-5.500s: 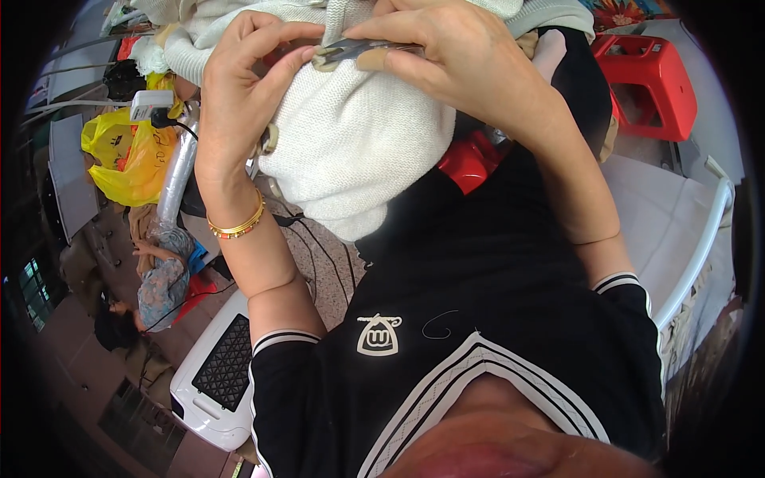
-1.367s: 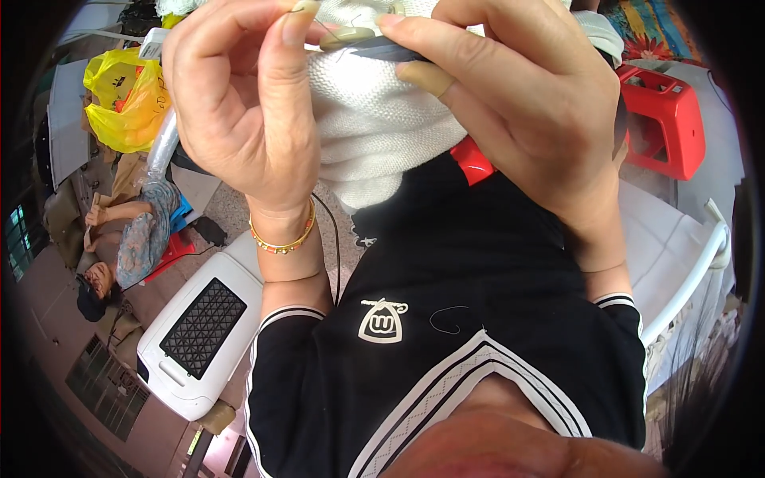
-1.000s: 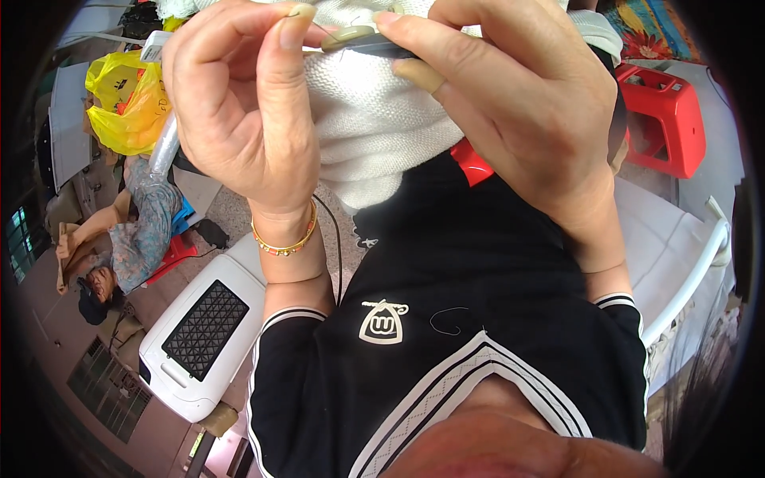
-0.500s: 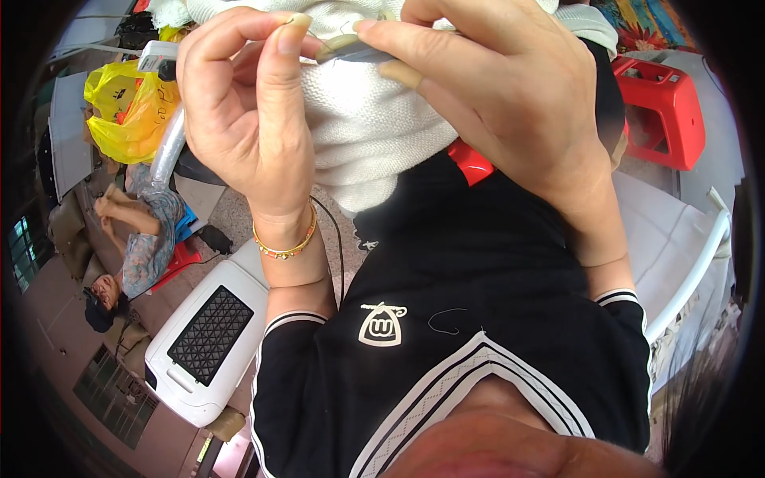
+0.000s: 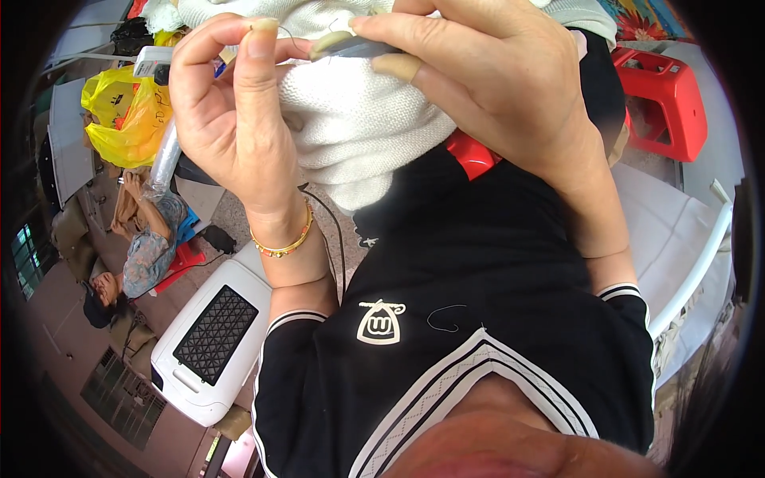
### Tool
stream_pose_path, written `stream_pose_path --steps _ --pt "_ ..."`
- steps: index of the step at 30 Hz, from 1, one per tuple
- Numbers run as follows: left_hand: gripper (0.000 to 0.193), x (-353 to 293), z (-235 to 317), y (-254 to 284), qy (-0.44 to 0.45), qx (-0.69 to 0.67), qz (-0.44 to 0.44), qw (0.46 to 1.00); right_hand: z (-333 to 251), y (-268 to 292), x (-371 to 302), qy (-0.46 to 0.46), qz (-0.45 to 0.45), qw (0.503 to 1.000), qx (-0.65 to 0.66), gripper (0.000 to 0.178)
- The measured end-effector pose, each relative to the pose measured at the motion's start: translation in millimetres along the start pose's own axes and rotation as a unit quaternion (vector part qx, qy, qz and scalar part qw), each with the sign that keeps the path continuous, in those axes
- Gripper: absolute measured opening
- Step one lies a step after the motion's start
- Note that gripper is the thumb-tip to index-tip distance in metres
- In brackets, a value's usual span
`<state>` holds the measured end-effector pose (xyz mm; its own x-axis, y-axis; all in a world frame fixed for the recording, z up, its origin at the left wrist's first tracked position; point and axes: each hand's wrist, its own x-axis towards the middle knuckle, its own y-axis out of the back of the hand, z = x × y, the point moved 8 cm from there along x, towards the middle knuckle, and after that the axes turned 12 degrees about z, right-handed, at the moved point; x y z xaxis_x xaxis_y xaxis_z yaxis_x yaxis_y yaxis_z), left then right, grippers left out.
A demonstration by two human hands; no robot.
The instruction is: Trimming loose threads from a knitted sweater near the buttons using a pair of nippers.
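My left hand [image 5: 239, 111] is raised at the top of the view, thumb and forefinger pinched on a thin dark thread [image 5: 288, 33]. Its other fingers curl behind, one reaching toward a slim dark grey piece [image 5: 355, 49]. That piece sits between the fingertips of my right hand [image 5: 494, 88]; whether it is cloth or a tool I cannot make out. Several fingertips on both hands look tan, as if covered. Beneath both hands, a white knitted fabric [image 5: 358, 119] lies bunched on my lap. A loose thread [image 5: 446, 319] rests on my black shirt.
A red plastic stool [image 5: 677, 103] stands at the right, near a white-covered surface with a white curved rail [image 5: 693, 279]. To the left are a yellow plastic bag [image 5: 127, 115], a white box with a black grille [image 5: 213, 334] and a seated person [image 5: 151, 247].
My left hand has shifted slightly left and down, and more of the dark grey piece shows. My right hand has moved a little left. The seated person's arms have moved.
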<state>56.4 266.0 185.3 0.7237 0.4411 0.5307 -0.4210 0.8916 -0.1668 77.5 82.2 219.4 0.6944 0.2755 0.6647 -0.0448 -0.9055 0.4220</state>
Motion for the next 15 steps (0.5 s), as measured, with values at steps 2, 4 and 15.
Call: stream_pose_path --steps 2,4,15 --pt "0.012 -0.3 1.1 1.6 0.018 -0.008 -0.004 1.000 2.9 1.5 -0.2 -0.015 0.000 1.000 0.017 0.029" --pt "0.015 -0.3 3.2 3.7 0.036 -0.014 -0.008 0.999 2.4 2.7 -1.0 0.001 0.006 1.000 0.010 0.034" --pt "0.024 -42.6 57.9 -4.2 -0.109 0.366 -0.222 0.897 42.1 -14.3 -47.9 -0.041 -0.045 0.993 0.104 0.041"
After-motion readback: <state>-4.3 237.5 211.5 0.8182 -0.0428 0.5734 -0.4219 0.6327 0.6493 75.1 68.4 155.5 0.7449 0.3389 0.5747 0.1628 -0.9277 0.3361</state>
